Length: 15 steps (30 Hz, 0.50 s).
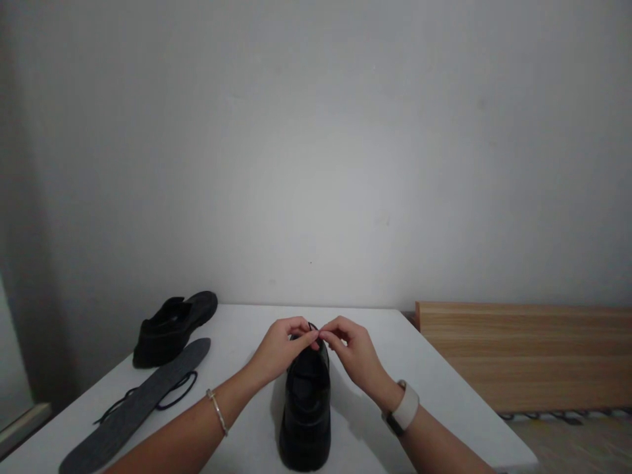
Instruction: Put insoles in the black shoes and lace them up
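A black shoe (306, 421) stands upright on the white table, heel toward me and toe pointing away. Over its front part, my left hand (289, 342) pinches a thin black shoelace (312, 325) between thumb and fingers. My right hand (349, 345) is closed in a pinch on the same lace, its fingertips almost touching those of the left. A short loop of the lace rises between the two hands. The eyelets and the toe are mostly hidden behind my fingers.
At the left of the white table (237, 454), a second black shoe (165, 336) sits near the far edge. A grey insole (143, 401) lies in front of it, over a loose black lace (184, 395). A wooden board (523, 355) is at the right, beyond the table.
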### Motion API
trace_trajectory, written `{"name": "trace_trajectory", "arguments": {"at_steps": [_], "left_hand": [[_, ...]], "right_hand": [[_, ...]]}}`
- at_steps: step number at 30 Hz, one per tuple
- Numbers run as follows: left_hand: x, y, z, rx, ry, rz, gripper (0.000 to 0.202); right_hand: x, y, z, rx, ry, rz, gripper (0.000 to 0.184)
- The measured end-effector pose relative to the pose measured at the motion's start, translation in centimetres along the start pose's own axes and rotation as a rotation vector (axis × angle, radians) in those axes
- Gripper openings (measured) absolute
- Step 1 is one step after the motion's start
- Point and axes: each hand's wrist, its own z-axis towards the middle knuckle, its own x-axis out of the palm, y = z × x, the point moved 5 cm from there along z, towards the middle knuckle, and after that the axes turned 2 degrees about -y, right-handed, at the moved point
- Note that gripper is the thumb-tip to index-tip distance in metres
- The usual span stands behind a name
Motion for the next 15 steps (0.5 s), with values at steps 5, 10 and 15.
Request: {"name": "trace_trajectory", "arguments": {"at_steps": [5,10,15], "left_hand": [[0.1,1.0,-0.2,-0.065,0.027,-0.054,0.027],[-0.3,1.7,-0.2,-0.152,0.01,-0.126,0.023],[0.1,1.4,-0.2,-0.158,0.055,-0.069,0.013]], "right_hand": [[-1.7,1.1,-0.1,-0.137,-0.096,-0.176,0.014],[-1.7,0.9,-1.5,-0.218,0.12,-0.183,0.015],[-1.2,0.7,-2.7,-0.308,0.367,-0.336,0.012]]}}
